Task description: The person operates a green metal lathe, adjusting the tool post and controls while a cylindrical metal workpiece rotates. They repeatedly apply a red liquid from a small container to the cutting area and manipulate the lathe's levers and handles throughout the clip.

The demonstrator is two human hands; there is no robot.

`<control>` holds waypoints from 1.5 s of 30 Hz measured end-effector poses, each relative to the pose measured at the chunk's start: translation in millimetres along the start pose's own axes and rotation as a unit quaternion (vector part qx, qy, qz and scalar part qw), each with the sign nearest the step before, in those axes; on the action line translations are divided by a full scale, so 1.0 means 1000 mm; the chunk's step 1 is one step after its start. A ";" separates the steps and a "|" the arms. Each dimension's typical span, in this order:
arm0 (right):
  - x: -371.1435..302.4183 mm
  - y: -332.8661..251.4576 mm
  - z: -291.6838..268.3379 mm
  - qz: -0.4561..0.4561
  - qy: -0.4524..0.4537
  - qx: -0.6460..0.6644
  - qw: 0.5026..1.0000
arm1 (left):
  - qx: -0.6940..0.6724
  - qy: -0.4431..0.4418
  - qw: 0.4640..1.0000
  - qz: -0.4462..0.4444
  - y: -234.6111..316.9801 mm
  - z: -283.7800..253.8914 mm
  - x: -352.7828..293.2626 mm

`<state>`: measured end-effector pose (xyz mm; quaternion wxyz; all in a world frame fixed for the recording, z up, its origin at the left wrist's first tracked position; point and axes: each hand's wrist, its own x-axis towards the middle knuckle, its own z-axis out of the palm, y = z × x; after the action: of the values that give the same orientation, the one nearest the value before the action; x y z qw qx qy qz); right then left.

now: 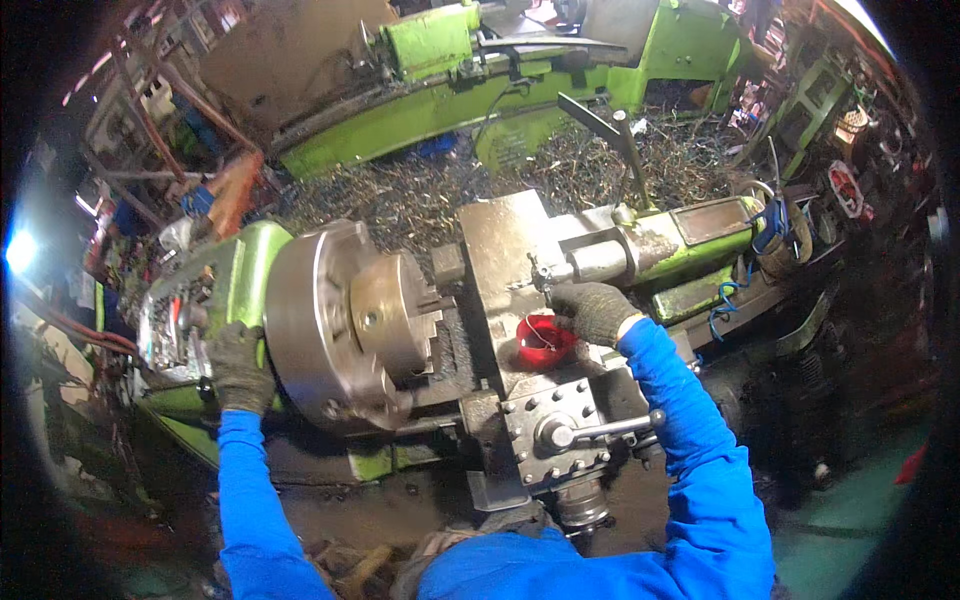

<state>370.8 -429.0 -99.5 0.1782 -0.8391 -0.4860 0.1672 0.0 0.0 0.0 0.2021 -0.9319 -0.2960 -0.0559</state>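
My left hand (238, 368), in a dark grey work glove, lies against the front of the lathe's green headstock (262, 262), just left of the big chuck. Its fingers point away from me and look spread on the housing. The steel chuck (335, 325) has stepped jaws facing right and looks slightly blurred. My right hand (595, 312), also gloved, is over the carriage beside a red cup (543, 343) with a thin pale wire or handle across it. Its fingers are curled together; what they hold, if anything, is hidden. The tailstock quill (598, 262) ends just beyond this hand.
Nearest me on the carriage is a square tool post (556, 432) with a clamping lever (620, 427). Curly metal chips (400, 200) heap behind the lathe. The green tailstock (690, 245) stands at right, with another green machine (430, 45) at the back.
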 end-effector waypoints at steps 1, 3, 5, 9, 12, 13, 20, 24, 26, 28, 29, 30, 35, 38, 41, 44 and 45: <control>-0.009 -0.003 0.001 -0.017 -0.024 0.000 1.000 | -0.013 0.047 0.999 0.010 0.006 -0.014 -0.011; -0.031 0.024 -0.025 -0.011 -0.061 -0.064 0.996 | -0.089 0.100 0.991 0.004 0.060 0.029 -0.003; -0.016 0.003 0.001 -0.043 -0.049 -0.049 0.997 | -0.074 0.090 0.993 0.015 0.024 0.019 0.004; -0.029 -0.013 -0.012 -0.063 0.049 0.034 0.996 | -0.067 0.078 0.994 0.026 0.018 0.031 -0.007; -0.011 -0.017 -0.004 -0.064 0.073 0.013 0.995 | -0.049 0.107 0.992 0.033 0.002 0.023 0.004; -0.006 -0.013 0.003 -0.064 0.078 -0.003 0.995 | -0.052 0.112 0.992 0.035 0.002 0.022 0.006; -0.003 -0.008 0.033 -0.021 0.052 -0.007 0.998 | -0.057 0.119 0.990 0.039 0.002 0.020 0.006; -0.009 -0.011 0.026 -0.023 0.077 0.013 0.997 | -0.047 0.098 0.994 0.029 0.002 0.021 0.005; -0.019 -0.017 0.025 0.029 0.130 0.172 0.976 | -0.046 0.131 0.989 0.046 -0.001 0.022 0.005; -0.030 -0.011 0.025 0.064 0.175 0.247 0.951 | -0.045 0.138 0.988 0.055 -0.005 0.028 0.005; -0.034 -0.013 0.023 0.080 0.184 0.272 0.941 | -0.044 0.133 0.989 0.048 -0.006 0.028 0.004; -0.039 -0.018 0.018 0.098 0.193 0.296 0.930 | -0.045 0.126 0.990 0.043 -0.007 0.028 0.005; -0.057 -0.018 0.021 0.079 0.247 0.195 0.946 | -0.045 0.156 0.985 0.052 -0.010 0.035 0.002; -0.059 -0.010 0.029 -0.001 0.268 0.072 0.961 | -0.061 0.127 0.990 0.031 -0.005 0.028 0.004; -0.060 -0.015 0.032 -0.002 0.236 0.074 0.969 | -0.049 0.132 0.990 0.033 -0.005 0.030 0.003; -0.056 -0.012 0.036 -0.035 0.245 0.078 0.966 | -0.051 0.155 0.985 0.047 -0.010 0.036 0.001; -0.054 -0.009 0.043 -0.048 0.264 0.082 0.960 | -0.048 0.152 0.986 0.043 -0.009 0.037 0.001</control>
<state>319.1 -466.3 -126.9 0.3763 -0.8114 -0.4463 -0.0294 -5.4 22.6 -30.4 0.2020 -0.9331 -0.2185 -0.2018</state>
